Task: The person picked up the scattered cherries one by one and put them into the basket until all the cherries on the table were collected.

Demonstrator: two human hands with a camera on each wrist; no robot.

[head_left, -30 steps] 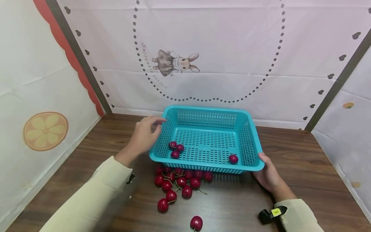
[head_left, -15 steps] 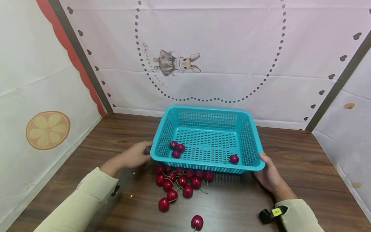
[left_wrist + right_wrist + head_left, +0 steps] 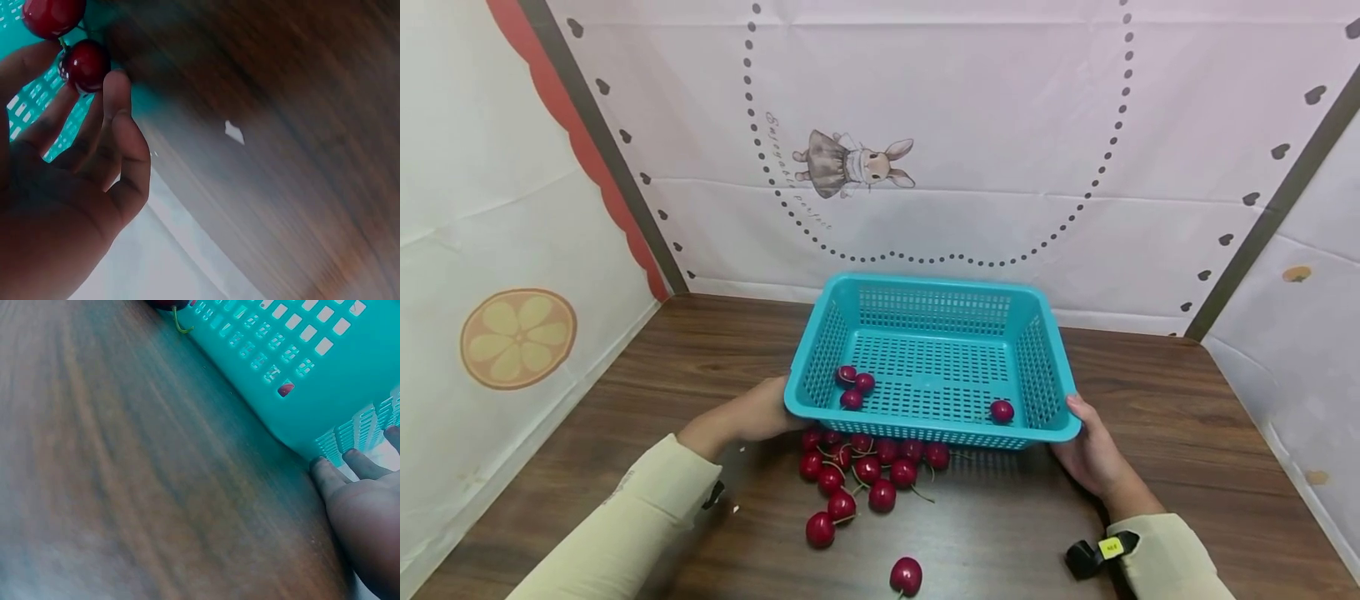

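**Nineteen cherries [image 3: 842, 505] in view, four of them inside the basket [image 3: 925, 427]**

Nearest you, at the bottom of the head frame, one cherry lies apart. Just above, left of centre, fourteen more bunch together, the back ones partly covered by the basket's front wall. Your left hand [image 3: 763, 412] is at the basket's left edge, its fingertips hidden in the head view. The left wrist view shows those fingers [image 3: 132, 144] loosely bent beside two cherries and the mesh; you cannot tell whether they grip anything. Your right hand [image 3: 1093, 454] grips the right edge, thumb on the rim; the right wrist view adds its fingertips [image 3: 325, 472] along the outer wall and a red patch [image 3: 285, 389] behind one slot. The single turquoise basket fills the centre of the head frame: three cherries together at its left, one at its front right.

The bench [image 3: 1000, 525] is dark, wood-grained, with two small white scraps [image 3: 234, 132]. Behind rises a pale cloth backdrop [image 3: 1000, 125] with one printed rabbit [image 3: 827, 164]; one printed orange slice [image 3: 518, 339] marks the left side.
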